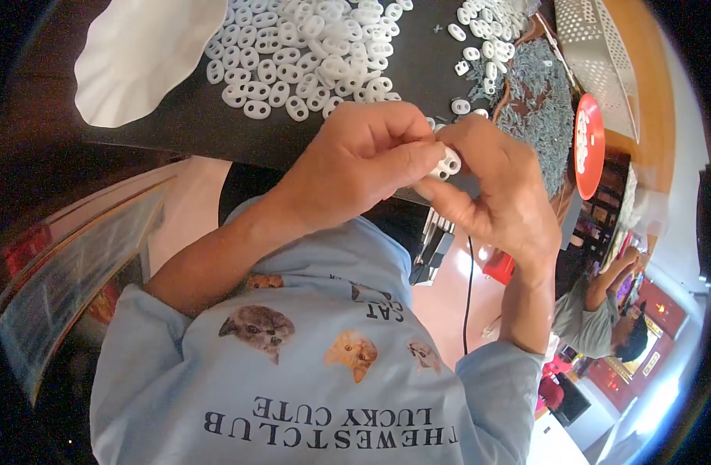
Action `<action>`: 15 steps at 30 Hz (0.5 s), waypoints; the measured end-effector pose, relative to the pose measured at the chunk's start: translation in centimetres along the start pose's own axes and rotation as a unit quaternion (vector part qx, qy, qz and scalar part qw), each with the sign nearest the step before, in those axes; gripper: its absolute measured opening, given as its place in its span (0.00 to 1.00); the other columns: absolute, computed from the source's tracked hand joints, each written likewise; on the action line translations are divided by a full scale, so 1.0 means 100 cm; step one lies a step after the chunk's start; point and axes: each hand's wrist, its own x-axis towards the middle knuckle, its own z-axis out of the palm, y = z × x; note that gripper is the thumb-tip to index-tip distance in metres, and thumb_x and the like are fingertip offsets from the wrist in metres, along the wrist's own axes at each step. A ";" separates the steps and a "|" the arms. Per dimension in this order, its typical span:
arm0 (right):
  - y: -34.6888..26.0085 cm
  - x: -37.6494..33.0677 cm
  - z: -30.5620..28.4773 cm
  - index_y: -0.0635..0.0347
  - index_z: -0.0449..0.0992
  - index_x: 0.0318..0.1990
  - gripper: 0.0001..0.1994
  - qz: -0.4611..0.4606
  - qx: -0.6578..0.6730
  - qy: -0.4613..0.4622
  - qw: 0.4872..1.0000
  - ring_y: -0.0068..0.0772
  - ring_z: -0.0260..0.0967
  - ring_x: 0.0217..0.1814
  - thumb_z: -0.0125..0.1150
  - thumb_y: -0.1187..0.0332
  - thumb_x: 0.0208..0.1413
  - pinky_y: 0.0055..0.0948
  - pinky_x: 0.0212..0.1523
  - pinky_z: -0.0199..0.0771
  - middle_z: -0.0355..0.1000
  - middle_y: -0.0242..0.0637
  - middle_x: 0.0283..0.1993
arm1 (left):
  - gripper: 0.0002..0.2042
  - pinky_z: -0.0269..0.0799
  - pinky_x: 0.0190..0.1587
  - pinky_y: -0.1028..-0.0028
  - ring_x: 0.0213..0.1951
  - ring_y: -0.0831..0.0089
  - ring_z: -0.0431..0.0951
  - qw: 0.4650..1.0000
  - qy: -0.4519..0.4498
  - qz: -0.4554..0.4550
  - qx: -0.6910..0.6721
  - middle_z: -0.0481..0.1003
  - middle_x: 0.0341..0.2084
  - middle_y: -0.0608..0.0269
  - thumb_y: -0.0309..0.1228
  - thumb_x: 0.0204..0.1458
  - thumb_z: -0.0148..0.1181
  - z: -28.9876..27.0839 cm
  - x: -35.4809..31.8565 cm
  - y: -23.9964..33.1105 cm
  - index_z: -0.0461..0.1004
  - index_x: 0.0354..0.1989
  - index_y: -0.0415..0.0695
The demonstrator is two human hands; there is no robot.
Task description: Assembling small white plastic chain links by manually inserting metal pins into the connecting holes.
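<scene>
Between my fingertips, just over the near edge of the dark table [162, 128], is a small white oval plastic piece with two holes [450, 164]. My left hand [359, 163] pinches it from the left with thumb and forefinger. From the other side my right hand [503, 182] closes on it, its thumb below. Fingers partly cover it, so I cannot tell whether it is one piece or two pressed together. Beyond my left hand lies a heap of similar white two-holed pieces [286, 58]. A few loose ones [460, 106] lie beyond my right hand.
A white wavy-edged tray [138, 58] stands far left. To the right are a pile of tiny grey-blue plastic parts [538, 116], a red round dish [596, 147] with white bits and a white perforated basket [592, 50]. A black cable [469, 294] hangs below. Another person [592, 322] is at far right.
</scene>
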 end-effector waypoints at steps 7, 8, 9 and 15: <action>0.000 -0.004 0.001 0.64 0.72 0.33 0.16 -0.014 0.004 0.034 0.999 0.41 0.67 0.24 0.72 0.66 0.40 0.34 0.22 0.67 0.66 0.40 0.26 | 0.10 0.56 0.19 0.84 0.18 0.86 0.64 1.000 -0.014 -0.013 0.012 0.67 0.17 0.72 0.33 0.58 0.53 -0.002 0.000 0.005 0.72 0.29 0.39; 0.001 -0.004 0.002 0.64 0.72 0.35 0.17 -0.014 0.010 0.028 0.999 0.40 0.66 0.24 0.71 0.68 0.40 0.32 0.23 0.67 0.67 0.40 0.27 | 0.10 0.55 0.19 0.84 0.18 0.87 0.63 1.000 -0.017 -0.018 0.019 0.67 0.17 0.72 0.33 0.58 0.52 -0.002 0.000 0.007 0.72 0.29 0.40; 0.001 -0.004 0.002 0.64 0.72 0.35 0.17 -0.015 0.011 0.028 0.999 0.40 0.66 0.24 0.71 0.68 0.40 0.32 0.23 0.67 0.67 0.40 0.27 | 0.11 0.55 0.19 0.84 0.18 0.87 0.63 0.999 -0.019 -0.023 0.027 0.67 0.17 0.72 0.34 0.58 0.52 -0.002 0.001 0.008 0.72 0.28 0.40; -0.002 -0.005 0.001 0.65 0.72 0.35 0.17 -0.015 -0.001 0.021 1.000 0.41 0.66 0.24 0.71 0.67 0.40 0.32 0.23 0.67 0.66 0.41 0.27 | 0.11 0.54 0.21 0.82 0.19 0.87 0.61 0.998 -0.054 0.009 0.043 0.63 0.16 0.74 0.33 0.59 0.50 -0.006 0.002 -0.002 0.70 0.26 0.41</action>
